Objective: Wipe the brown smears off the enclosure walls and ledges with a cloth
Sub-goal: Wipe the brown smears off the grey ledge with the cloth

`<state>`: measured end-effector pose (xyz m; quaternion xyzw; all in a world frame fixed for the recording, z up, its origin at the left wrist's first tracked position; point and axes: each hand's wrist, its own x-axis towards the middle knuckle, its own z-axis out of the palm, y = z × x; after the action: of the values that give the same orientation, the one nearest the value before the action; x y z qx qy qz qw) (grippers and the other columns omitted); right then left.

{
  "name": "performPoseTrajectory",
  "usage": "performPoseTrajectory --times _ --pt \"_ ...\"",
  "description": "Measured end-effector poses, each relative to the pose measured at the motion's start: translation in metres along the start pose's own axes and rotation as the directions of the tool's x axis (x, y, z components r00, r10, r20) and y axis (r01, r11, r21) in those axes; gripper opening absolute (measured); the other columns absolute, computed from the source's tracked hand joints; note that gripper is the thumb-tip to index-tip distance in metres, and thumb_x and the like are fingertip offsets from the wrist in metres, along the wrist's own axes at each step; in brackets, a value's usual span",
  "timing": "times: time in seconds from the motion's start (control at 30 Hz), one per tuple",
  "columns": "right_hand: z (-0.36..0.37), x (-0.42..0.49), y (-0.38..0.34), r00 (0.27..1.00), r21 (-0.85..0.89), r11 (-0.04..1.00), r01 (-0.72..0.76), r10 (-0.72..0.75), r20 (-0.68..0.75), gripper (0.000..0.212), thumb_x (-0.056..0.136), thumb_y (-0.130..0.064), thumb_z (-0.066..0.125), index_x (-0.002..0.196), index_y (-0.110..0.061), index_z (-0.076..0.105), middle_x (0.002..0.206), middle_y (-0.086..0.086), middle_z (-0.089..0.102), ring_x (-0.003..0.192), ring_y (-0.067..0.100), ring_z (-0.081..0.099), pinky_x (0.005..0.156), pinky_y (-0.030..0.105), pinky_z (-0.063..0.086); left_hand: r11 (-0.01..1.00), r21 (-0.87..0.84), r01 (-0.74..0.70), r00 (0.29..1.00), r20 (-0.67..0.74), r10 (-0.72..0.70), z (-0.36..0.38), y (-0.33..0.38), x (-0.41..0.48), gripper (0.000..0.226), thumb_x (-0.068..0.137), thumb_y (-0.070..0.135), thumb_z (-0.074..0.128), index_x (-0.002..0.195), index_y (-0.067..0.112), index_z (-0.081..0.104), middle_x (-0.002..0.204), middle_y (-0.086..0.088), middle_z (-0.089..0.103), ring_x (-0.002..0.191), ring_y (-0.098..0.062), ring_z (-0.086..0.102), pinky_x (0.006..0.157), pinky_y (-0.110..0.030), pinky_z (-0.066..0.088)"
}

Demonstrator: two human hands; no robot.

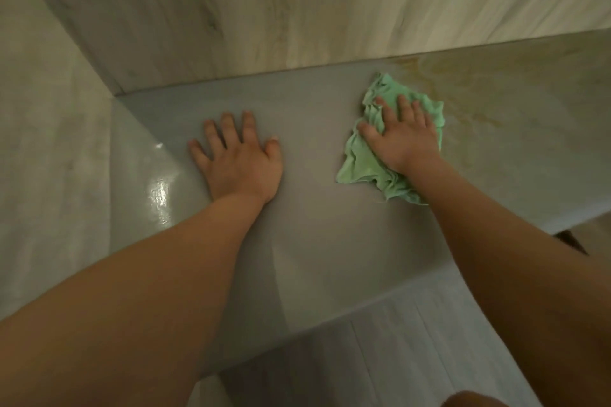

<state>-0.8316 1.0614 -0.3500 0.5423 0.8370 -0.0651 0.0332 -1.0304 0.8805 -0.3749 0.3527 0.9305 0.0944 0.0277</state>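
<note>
A crumpled green cloth [367, 162] lies on the grey ledge [314, 109]. My right hand [401, 135] presses flat on top of it with fingers spread. Just right of the cloth, brown-yellow smears [469, 89] spread over the ledge toward its right end. My left hand [239, 154] rests palm down on the bare ledge about a hand's width left of the cloth, fingers straight and holding nothing.
A pale marbled back wall [297, 10] rises behind the ledge and a side wall [43, 142] closes the left. The ledge's left end curves down, glossy with a reflection [160, 195]. Light planked floor [380, 357] lies below the front edge.
</note>
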Motion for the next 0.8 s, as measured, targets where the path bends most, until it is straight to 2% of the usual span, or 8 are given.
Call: performPoseTrajectory --times 0.1,0.23,0.37,0.43,0.53,0.67,0.73,0.8 --pt "0.01 -0.037 -0.034 0.998 0.007 0.998 0.058 -0.058 0.013 0.087 0.091 -0.084 0.022 0.165 -0.04 0.008 0.173 0.012 0.001 0.159 0.033 0.0 0.128 0.049 0.001 1.0 -0.018 -0.003 1.0 0.019 0.004 -0.001 -0.003 0.001 0.075 0.095 0.063 0.019 0.163 0.032 0.017 0.172 -0.004 0.013 0.158 -0.033 0.004 0.123 -0.063 -0.001" --pt "0.019 -0.112 -0.061 0.955 0.038 0.954 0.298 -0.298 -0.004 0.082 0.093 -0.081 0.029 0.163 -0.044 0.011 0.174 0.007 0.002 0.16 0.029 0.0 0.128 0.046 -0.001 1.0 -0.003 -0.013 0.997 0.078 0.013 -0.009 0.001 -0.001 0.075 0.097 0.062 0.02 0.165 0.03 0.012 0.173 -0.005 0.008 0.158 -0.034 0.001 0.123 -0.064 -0.002" --pt "0.02 -0.162 -0.023 0.884 0.043 0.884 0.466 -0.467 0.012 0.077 0.092 -0.082 0.024 0.161 -0.051 0.014 0.174 -0.003 0.005 0.16 0.02 0.0 0.129 0.043 -0.001 0.996 0.084 -0.009 0.983 0.186 -0.006 -0.025 0.006 -0.004 0.074 0.1 0.06 0.017 0.165 0.027 0.007 0.173 -0.005 0.002 0.158 -0.036 -0.001 0.122 -0.066 -0.001" --pt "0.015 -0.157 0.019 0.903 0.025 0.903 0.429 -0.43 0.01 0.079 0.089 -0.084 0.018 0.16 -0.052 0.017 0.174 -0.005 0.009 0.16 0.019 0.004 0.129 0.042 0.001 0.992 0.122 -0.026 0.978 0.211 0.0 -0.035 0.012 -0.007 0.07 0.102 0.054 0.02 0.164 0.023 0.014 0.171 -0.008 0.011 0.157 -0.037 0.007 0.121 -0.068 0.006" --pt "0.001 -0.129 0.087 0.989 0.0 0.989 0.151 -0.151 0.0 0.079 0.091 -0.085 0.019 0.161 -0.048 0.015 0.174 0.0 0.007 0.16 0.022 0.005 0.129 0.042 0.001 0.982 0.109 -0.153 0.969 0.212 0.127 -0.042 0.033 -0.029 0.06 0.103 0.043 0.023 0.159 0.022 0.026 0.166 -0.009 0.022 0.154 -0.034 0.018 0.12 -0.065 0.015" --pt "0.004 -0.123 0.079 0.99 0.049 0.989 -0.14 0.139 0.014 0.083 0.095 -0.078 0.021 0.165 -0.036 0.007 0.173 0.012 -0.001 0.159 0.033 -0.002 0.128 0.051 0.0 0.967 0.081 -0.241 0.922 0.331 0.202 -0.027 0.06 -0.062 0.064 0.106 0.048 0.016 0.165 0.028 0.003 0.173 -0.002 -0.005 0.159 -0.033 -0.006 0.122 -0.068 0.002" --pt "0.018 -0.146 0.041 0.996 0.066 0.994 -0.089 0.09 -0.008 0.089 0.094 -0.079 0.022 0.166 -0.029 0.006 0.172 0.02 -0.001 0.159 0.039 -0.003 0.128 0.052 -0.003 0.972 0.089 -0.217 0.925 0.336 0.176 -0.023 0.064 -0.063 0.065 0.105 0.05 0.014 0.165 0.029 -0.002 0.173 -0.002 -0.011 0.158 -0.034 -0.012 0.121 -0.069 -0.003" --pt "0.029 -0.176 0.016 0.991 0.07 0.989 0.128 -0.124 -0.06 0.088 0.093 -0.08 0.026 0.166 -0.032 0.011 0.172 0.019 0.004 0.159 0.037 0.0 0.128 0.051 -0.003 0.974 0.099 -0.206 0.931 0.327 0.163 -0.022 0.064 -0.064 0.065 0.105 0.05 0.015 0.165 0.028 0.0 0.173 -0.002 -0.009 0.158 -0.034 -0.01 0.121 -0.069 -0.003"
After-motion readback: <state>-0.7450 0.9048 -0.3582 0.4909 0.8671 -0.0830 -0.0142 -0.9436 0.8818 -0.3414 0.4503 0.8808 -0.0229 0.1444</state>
